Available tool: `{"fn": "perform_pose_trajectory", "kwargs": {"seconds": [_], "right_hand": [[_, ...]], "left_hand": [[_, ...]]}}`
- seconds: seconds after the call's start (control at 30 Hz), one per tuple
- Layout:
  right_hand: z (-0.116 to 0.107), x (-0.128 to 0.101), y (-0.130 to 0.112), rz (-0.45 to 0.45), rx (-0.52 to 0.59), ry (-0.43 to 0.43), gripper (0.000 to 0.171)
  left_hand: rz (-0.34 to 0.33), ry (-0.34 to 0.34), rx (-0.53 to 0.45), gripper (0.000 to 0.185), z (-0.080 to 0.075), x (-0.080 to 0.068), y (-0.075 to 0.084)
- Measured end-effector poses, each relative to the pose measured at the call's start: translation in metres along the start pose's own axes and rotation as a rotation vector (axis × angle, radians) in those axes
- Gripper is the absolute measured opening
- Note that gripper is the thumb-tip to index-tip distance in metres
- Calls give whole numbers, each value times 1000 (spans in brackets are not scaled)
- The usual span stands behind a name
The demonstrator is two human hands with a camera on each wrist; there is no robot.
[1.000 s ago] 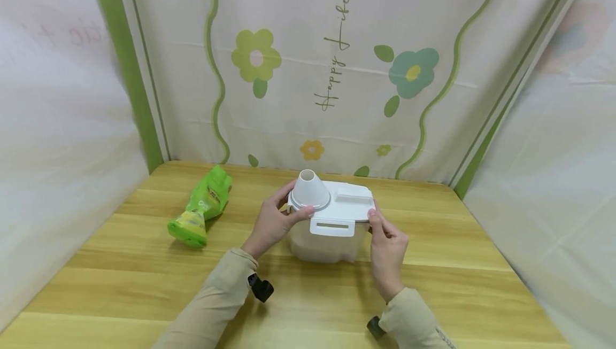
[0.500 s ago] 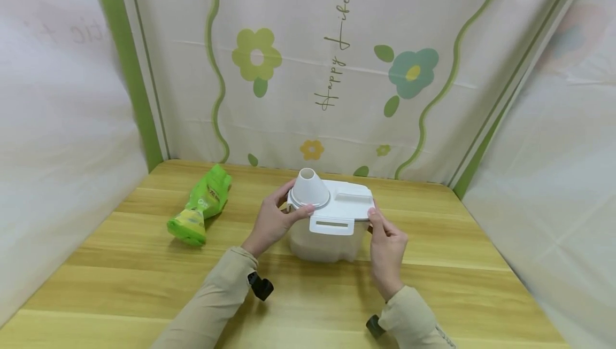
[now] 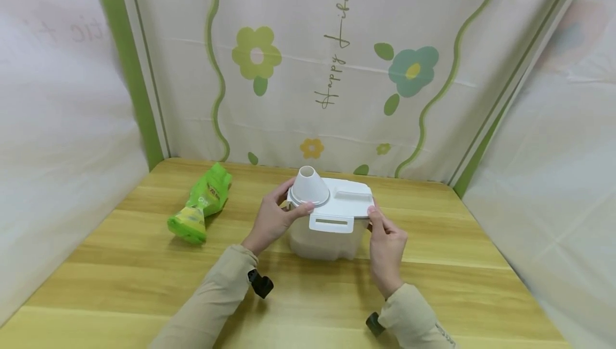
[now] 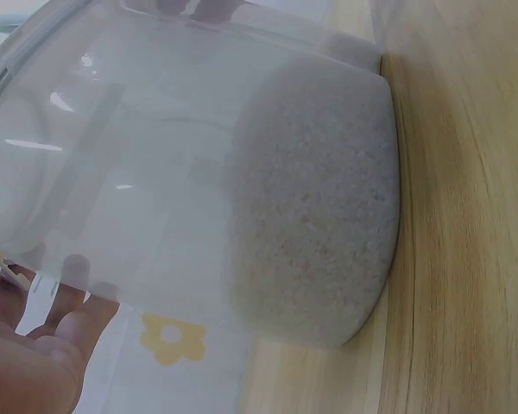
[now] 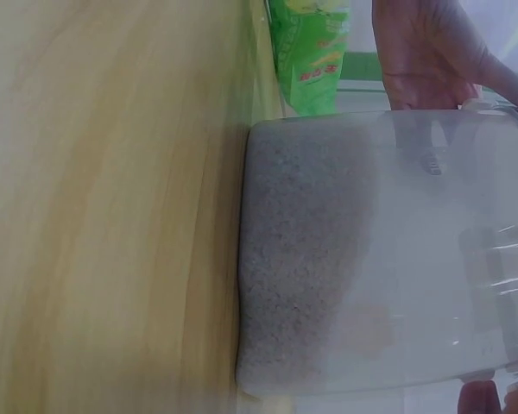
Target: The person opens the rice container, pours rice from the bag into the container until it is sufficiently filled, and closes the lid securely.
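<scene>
A clear plastic storage container point(image 3: 324, 245) stands upright on the table, partly filled with pale grains point(image 4: 315, 198) that look like rice. On top sits its white lid point(image 3: 344, 202), with a cone-shaped spout point(image 3: 309, 186) at the left and a slotted front clip point(image 3: 331, 223) sticking outward. My left hand point(image 3: 274, 218) grips the left side of the container at lid height, thumb on the lid's front edge beside the cone, fingers behind. At the right front corner, my right hand point(image 3: 387, 247) pinches the lid edge with the thumb on top; its other fingers are mostly hidden.
A crumpled green and yellow bag point(image 3: 202, 204) lies to the left on the wooden table point(image 3: 144, 285). Printed fabric point(image 3: 298, 71) hangs behind the table, and pale fabric walls flank both sides.
</scene>
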State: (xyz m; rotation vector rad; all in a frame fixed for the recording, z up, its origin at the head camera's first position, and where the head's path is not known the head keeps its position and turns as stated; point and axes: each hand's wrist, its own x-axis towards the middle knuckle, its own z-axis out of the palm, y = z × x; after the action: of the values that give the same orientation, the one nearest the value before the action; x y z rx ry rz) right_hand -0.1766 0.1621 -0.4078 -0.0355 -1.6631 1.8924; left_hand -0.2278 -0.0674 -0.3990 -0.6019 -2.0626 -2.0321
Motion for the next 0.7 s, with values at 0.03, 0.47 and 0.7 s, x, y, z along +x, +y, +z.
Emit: {"fn": "perform_pose_trajectory", "kwargs": {"seconds": [0.03, 0.47, 0.7], "right_hand": [[0, 0, 0, 0, 0, 2, 27], [0, 0, 0, 10, -32, 32, 31], [1, 0, 2, -2, -16, 29, 31]], "left_hand": [[2, -1, -2, 66, 0, 0, 0], [-28, -16, -18, 67, 1, 1, 4], [-25, -24, -12, 66, 1, -7, 33]]}}
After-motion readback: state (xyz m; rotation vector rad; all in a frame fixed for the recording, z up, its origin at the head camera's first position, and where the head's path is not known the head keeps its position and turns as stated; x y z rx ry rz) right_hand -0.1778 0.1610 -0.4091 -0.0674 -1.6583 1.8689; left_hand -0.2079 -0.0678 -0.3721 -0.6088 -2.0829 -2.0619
